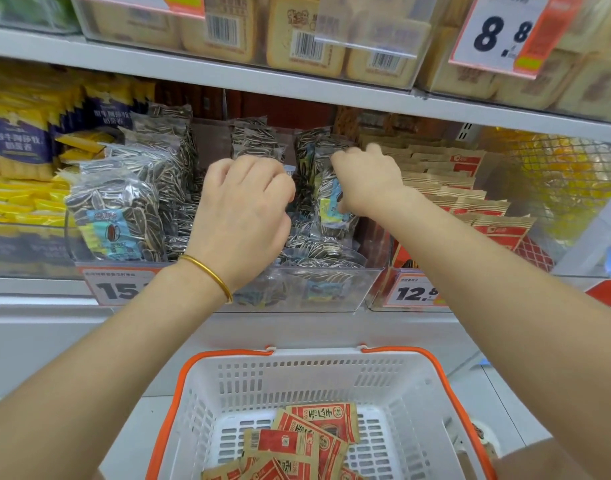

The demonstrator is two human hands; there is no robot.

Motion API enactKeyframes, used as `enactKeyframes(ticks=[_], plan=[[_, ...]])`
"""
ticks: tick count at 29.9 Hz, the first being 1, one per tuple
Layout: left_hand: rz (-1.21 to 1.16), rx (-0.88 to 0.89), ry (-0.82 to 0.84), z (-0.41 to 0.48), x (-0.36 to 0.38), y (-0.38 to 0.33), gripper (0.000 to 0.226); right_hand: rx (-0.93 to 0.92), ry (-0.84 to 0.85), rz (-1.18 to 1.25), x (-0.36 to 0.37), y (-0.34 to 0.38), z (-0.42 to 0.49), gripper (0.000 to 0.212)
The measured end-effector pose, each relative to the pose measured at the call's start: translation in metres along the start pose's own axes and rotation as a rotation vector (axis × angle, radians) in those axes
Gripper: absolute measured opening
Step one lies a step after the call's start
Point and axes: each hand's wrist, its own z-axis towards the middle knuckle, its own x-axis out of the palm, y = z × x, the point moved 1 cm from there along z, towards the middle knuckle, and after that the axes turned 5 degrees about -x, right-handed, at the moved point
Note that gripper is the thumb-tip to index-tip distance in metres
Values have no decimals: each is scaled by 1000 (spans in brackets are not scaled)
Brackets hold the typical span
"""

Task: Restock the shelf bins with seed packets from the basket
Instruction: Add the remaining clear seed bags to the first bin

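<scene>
Clear-film sunflower seed packet (326,188) stands upright mid-way along the transparent shelf bin (335,292). Your right hand (366,181) grips it: fingers curled over its top edge, thumb lower down by the blue label. Your left hand (241,216), gold bangle (210,271) at the wrist, is just beside it on the left, fingers curled down among the packets; the fingertips are hidden, so you cannot tell whether they pinch anything. More striped-seed packets (124,209) stand in a row on the bin's left side, and a few lie flat on its floor. The neighbouring bin on the right holds kraft-and-red packets (463,188) in a stepped row. Below the shelf sits the white basket (297,362) with orange handles; loose red seed packets (311,441) lie overlapping on its floor. Yellow packs (16,199) fill the far left.
</scene>
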Motion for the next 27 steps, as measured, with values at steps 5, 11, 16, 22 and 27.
enactKeyframes(ticks=[5,11,16,22,27], plan=[[1,15,5,0,-1,0,16,5,-151,146,7,-7,-3,52],[-7,86,-61,-4,-8,-6,16,-8,-210,235,-3,-11,-18,59],[-139,239,-124,-26,-20,-27,17,-82,-343,468,-16,-4,-81,42],[-145,400,476,-110,16,-44,20,-112,108,920,91,26,-148,18],[-131,374,854,-182,52,-38,33,-105,706,743,260,57,-183,22]])
